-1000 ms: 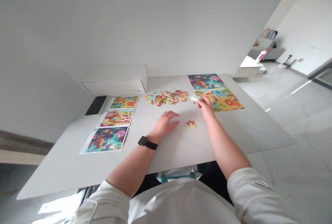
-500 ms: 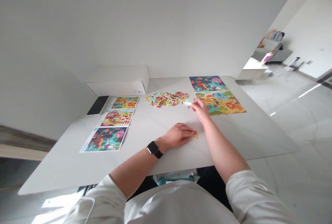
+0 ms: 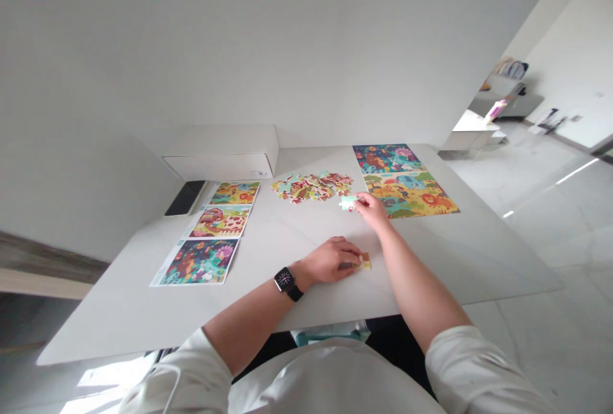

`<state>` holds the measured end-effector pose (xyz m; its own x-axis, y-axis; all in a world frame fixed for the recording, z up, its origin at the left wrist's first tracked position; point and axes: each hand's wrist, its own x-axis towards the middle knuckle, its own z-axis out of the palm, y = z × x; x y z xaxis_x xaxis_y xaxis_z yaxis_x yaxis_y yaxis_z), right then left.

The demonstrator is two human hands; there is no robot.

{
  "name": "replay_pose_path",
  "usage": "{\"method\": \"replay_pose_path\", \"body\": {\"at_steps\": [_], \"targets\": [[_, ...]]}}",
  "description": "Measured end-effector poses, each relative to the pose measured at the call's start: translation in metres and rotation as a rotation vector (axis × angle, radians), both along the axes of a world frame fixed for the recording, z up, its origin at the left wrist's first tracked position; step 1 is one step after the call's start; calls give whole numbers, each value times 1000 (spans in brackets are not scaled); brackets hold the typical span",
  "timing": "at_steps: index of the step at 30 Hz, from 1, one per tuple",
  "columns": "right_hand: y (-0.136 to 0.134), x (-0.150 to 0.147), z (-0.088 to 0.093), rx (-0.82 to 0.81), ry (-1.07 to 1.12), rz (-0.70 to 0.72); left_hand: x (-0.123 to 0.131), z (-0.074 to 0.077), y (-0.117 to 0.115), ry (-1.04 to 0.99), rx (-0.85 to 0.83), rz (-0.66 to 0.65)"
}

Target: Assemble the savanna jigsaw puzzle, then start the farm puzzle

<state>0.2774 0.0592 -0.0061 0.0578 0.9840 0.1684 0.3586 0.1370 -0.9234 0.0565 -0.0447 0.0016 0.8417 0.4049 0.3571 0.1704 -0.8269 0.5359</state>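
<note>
My right hand pinches a pale green puzzle piece just in front of the loose pile of puzzle pieces. My left hand, with a black watch on its wrist, rests on the white table with its fingers closed on a small joined cluster of orange and yellow pieces. Two finished puzzles lie to the right of my right hand.
Three colourful picture sheets lie in a column at the left. A white box stands at the back by the wall, with a black phone beside it. The table's front edge is close to my body.
My left hand slid right and toward me onto the small joined cluster and closed on it. My right hand carried the pale green piece a little left, away from the finished puzzles.
</note>
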Motion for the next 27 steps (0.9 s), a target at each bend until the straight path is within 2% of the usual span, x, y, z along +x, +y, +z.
{"method": "replay_pose_path", "body": {"at_steps": [5,9,11,17,21,24,27], "targets": [[1,-1,-3,126,-445,-33,1,0,1,-19,3,-3],[-3,-5,-6,299,-589,23,1,-2,2,-7,9,14],[-5,-7,-8,310,-636,89,1,-3,3,-5,14,26],[-2,-9,-16,235,-682,125,2,-6,4,17,15,13],[0,-8,-18,247,-675,123,-1,0,5,-8,1,31],[-1,-8,-18,269,-632,96,-14,11,12,-73,-26,143],[-3,-6,-16,313,-567,98,-38,19,25,-126,-78,328]]}}
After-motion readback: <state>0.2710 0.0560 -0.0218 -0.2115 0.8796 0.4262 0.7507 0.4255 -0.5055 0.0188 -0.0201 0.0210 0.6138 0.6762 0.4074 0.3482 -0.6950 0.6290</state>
